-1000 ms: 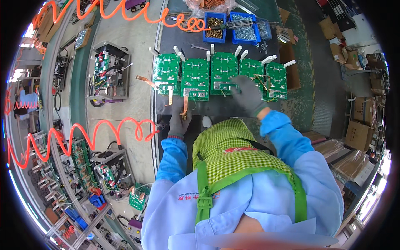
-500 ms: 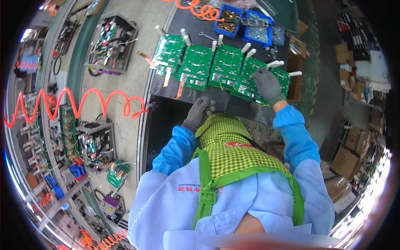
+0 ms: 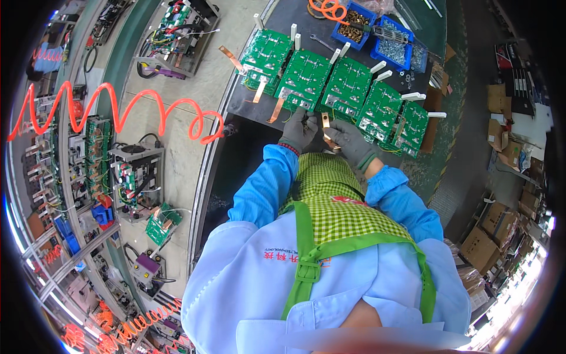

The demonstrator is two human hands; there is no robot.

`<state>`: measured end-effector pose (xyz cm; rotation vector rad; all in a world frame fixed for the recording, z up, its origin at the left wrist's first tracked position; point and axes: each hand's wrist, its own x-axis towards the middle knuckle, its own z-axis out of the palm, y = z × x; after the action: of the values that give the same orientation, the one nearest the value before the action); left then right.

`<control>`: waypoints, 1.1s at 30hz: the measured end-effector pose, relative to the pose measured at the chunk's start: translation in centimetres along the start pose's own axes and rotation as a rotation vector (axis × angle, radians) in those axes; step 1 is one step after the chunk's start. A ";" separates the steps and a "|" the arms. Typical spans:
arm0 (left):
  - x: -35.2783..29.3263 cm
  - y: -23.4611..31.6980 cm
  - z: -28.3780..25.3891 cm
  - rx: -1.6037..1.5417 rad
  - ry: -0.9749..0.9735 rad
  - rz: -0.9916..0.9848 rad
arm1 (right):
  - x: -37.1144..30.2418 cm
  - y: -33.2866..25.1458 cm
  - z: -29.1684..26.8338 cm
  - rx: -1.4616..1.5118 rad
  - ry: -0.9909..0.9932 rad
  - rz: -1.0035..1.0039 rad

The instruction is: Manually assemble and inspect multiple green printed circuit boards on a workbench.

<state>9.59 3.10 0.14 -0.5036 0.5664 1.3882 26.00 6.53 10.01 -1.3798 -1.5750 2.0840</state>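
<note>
My right hand (image 3: 352, 141), in a grey glove, pinches a bent copper strip (image 3: 326, 123) with a hole near its upper end. Close beside it, my left hand (image 3: 299, 131), also gloved, has its fingers drawn together near the front edge of the bench; what they hold, if anything, is hidden. Several green circuit boards (image 3: 352, 88) stand in a row just beyond both hands, with white posts (image 3: 379, 66) along their far ends. Other copper strips (image 3: 276, 110) stick out from the two leftmost boards.
Blue bins hold brass-coloured parts (image 3: 352, 33) and silver fasteners (image 3: 391, 51) at the far right of the bench. An open-end wrench (image 3: 322, 43) lies behind the boards. A coiled orange hose (image 3: 118, 109) stretches across the left. Cardboard boxes (image 3: 480, 248) stand at right.
My right hand has come back from the right-hand boards to beside my left hand and now shows a copper strip in its fingers. The whole view has shifted somewhat.
</note>
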 end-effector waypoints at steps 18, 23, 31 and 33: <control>1.8 0.6 -4.1 0.288 -0.352 0.102 | 3.4 -2.0 3.4 0.051 0.043 0.108; 0.4 1.3 -2.6 0.018 -0.132 -0.046 | 4.3 -1.4 2.1 -0.171 0.251 -0.245; -1.6 2.7 -0.6 0.095 -0.066 -0.104 | 5.5 -5.2 1.4 -0.719 0.515 -0.638; -1.9 2.8 -1.0 0.116 -0.091 -0.097 | 5.6 -4.7 1.2 -0.815 0.521 -0.660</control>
<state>6.54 1.33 0.61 -0.3679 0.5379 1.2718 20.32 11.19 10.81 -1.1743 -2.2733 0.6479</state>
